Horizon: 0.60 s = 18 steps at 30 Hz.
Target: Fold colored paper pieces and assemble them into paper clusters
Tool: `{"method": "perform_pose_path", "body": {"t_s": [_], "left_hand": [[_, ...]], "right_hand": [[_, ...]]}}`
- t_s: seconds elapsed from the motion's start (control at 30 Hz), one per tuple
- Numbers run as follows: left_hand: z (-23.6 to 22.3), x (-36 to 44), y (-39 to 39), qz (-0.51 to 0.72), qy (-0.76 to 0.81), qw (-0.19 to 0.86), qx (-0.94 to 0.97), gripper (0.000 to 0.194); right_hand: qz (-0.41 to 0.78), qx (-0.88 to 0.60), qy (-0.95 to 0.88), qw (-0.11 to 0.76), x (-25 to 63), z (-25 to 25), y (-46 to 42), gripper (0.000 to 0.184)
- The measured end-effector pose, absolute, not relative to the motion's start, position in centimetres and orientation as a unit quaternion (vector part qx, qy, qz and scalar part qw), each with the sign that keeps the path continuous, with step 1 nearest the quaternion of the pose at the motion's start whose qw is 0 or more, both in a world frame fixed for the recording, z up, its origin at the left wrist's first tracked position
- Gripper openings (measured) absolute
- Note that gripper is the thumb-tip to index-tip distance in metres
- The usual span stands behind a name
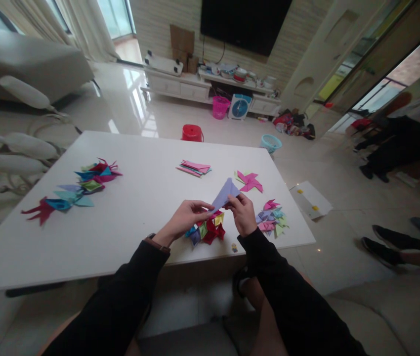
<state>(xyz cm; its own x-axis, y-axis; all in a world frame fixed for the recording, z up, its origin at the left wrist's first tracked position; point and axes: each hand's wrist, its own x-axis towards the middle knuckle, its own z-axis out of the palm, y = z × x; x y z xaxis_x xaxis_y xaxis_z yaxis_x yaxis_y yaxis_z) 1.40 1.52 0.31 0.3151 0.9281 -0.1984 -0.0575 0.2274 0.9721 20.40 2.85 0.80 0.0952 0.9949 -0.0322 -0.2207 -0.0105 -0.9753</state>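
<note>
A folded sheet of light purple origami paper (225,193) is held up between my two hands, above the table's near edge. My left hand (189,217) pinches its lower left end. On the paper's right side, the fingers of my right hand (242,211) are closed. Just beneath lies a cluster of folded paper pieces (210,231) in red, yellow, green, blue and purple, partly hidden by my hands. To the right sit a pink paper pinwheel shape (249,181) and a pile of pastel folded pieces (273,218). A stack of folded pink papers (195,168) lies farther back.
The white table (132,198) bears a row of colourful folded paper figures (80,185) at left. Beyond it stand a red bucket (192,132) and a light blue basket (271,143). A lamp (24,92) rises at the left; another person's feet (384,247) show at right.
</note>
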Motion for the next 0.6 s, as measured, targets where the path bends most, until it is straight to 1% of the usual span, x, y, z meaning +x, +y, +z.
{"method": "perform_pose_path", "body": {"t_s": [0.1, 0.23, 0.37, 0.43, 0.53, 0.6], "left_hand": [[1.2, 1.0, 1.4, 0.361, 0.438, 0.633, 0.526, 0.032], [1.6, 0.3, 1.4, 0.342, 0.459, 0.585, 0.575, 0.027], [1.5, -0.7, 1.8, 0.327, 0.471, 0.578, 0.581, 0.031], [1.6, -1.3, 1.9, 0.329, 0.474, 0.582, 0.574, 0.032], [1.7, -2.1, 2.0, 0.345, 0.477, 0.567, 0.576, 0.031], [1.7, -2.7, 2.1, 0.35, 0.479, 0.549, 0.589, 0.028]], "right_hand": [[0.492, -0.497, -0.422, 0.576, 21.0, 0.3, 3.2, 0.025], [0.453, -0.51, -0.442, 0.583, 21.7, 0.0, 3.6, 0.024], [0.404, -0.495, -0.48, 0.601, 21.8, 0.3, 3.6, 0.035], [0.391, -0.493, -0.501, 0.594, 21.8, 0.4, 3.5, 0.031], [0.392, -0.509, -0.532, 0.552, 21.8, 0.1, 3.4, 0.018], [0.408, -0.515, -0.546, 0.519, 21.9, -0.1, 3.4, 0.018]]}}
